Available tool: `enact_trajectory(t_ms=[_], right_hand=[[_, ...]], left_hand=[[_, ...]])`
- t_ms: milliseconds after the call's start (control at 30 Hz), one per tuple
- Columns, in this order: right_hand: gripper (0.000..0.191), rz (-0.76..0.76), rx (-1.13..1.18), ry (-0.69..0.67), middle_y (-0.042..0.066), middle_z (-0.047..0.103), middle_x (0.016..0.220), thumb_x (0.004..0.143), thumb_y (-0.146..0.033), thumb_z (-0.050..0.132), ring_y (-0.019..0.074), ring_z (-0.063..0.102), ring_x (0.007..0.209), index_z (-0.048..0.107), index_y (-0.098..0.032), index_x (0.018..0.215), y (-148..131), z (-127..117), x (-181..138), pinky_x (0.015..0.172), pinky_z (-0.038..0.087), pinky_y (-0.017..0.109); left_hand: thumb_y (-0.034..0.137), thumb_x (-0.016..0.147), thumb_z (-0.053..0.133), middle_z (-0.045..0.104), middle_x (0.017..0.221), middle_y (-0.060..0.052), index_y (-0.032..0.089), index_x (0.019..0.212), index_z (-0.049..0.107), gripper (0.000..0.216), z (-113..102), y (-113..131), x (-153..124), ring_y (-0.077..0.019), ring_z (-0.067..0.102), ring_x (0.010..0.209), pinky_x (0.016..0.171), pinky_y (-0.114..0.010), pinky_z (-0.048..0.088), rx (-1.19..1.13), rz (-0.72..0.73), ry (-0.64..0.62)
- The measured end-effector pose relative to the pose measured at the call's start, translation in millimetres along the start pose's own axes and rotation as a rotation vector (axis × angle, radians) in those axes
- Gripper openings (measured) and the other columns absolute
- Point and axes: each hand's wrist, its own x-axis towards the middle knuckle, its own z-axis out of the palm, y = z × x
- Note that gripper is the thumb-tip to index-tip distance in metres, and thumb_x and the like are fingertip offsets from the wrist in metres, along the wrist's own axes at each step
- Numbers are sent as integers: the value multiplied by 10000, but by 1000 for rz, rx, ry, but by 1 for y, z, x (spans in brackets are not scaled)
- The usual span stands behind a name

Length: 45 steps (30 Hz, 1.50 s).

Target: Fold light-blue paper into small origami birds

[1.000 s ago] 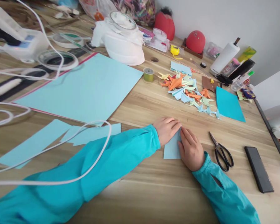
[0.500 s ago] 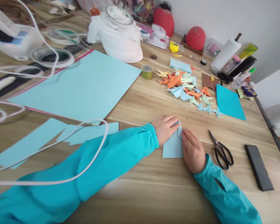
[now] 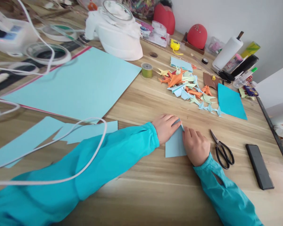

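Wood table [image 3: 155, 188] carries everything, and its biggest load is a large pale blue sheet [image 3: 80, 81] spread toward the far left corner, with pale blue offcuts [image 3: 37, 138] just nearer along the left side. Toward the far right edge sits a heap of folded paper shapes [image 3: 186, 88] in orange, blue and green, touching a teal sheet [image 3: 230, 102] beside it. A black phone [image 3: 259, 166] lies near the right edge, and black scissors [image 3: 223, 149] lie between it and the hands. Mid-table, nearer the front edge, a small pale blue paper [image 3: 174, 146] lies flat. The left hand [image 3: 166, 127] rests on its upper left, fingers pressed together over the top corner; whether they pinch it I cannot tell. The right hand [image 3: 196, 146] presses its right side, fingers together and flat.
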Motion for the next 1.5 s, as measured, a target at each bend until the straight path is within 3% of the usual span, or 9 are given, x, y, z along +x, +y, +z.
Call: enact_trajectory(t_ms=[133,267,433,600,867,1100,1500], right_hand=[[203,-46,-43,48,38,565,601,850,-87,447,150,479,546,629,-158,905,3,5,3,498,255,299],[254,-67,-9,76,44,588,631,852,-68,425,144,469,532,631,-138,984,6,8,-1,490,284,296],[332,-155,69,95,102,664,949,860,-81,425,174,524,698,577,-131,1151,12,12,-9,600,413,298],[381,-223,273,69,135,587,1203,851,-63,425,218,534,835,546,-119,1207,16,20,-17,723,495,363],[420,-216,595,174,199,604,1140,818,-63,498,258,557,950,514,-73,1237,14,18,-17,798,531,406],[403,-176,744,50,140,578,1220,826,-124,513,266,498,1132,527,-151,1228,19,14,-20,911,485,455],[368,-201,661,8,135,580,1232,843,-138,477,271,498,1152,548,-139,1204,17,12,-20,906,470,461]], left_hand=[[221,878,406,607,1062,-108,162,1076,585,274,-3,1,1,-222,530,967,798,-370,434,11,-7,-35],[217,856,443,609,1067,-99,162,1070,591,265,-5,1,1,-236,527,970,794,-374,438,7,5,-21],[195,863,426,601,1122,-101,166,1084,592,278,-6,1,1,-227,537,961,787,-370,441,26,1,2],[178,866,428,594,1195,-71,136,1072,603,274,-6,0,1,-219,529,1000,810,-357,450,-5,68,-17],[173,885,418,614,1171,-70,129,1078,611,276,-9,2,-1,-220,522,1028,858,-374,449,-28,32,-32],[191,899,389,612,1181,-61,142,1088,616,299,-5,1,-3,-218,522,1027,845,-375,458,-7,28,-25],[199,884,427,542,1253,-119,189,1069,633,277,-13,6,-1,-219,529,1048,869,-377,451,62,-54,-43]])
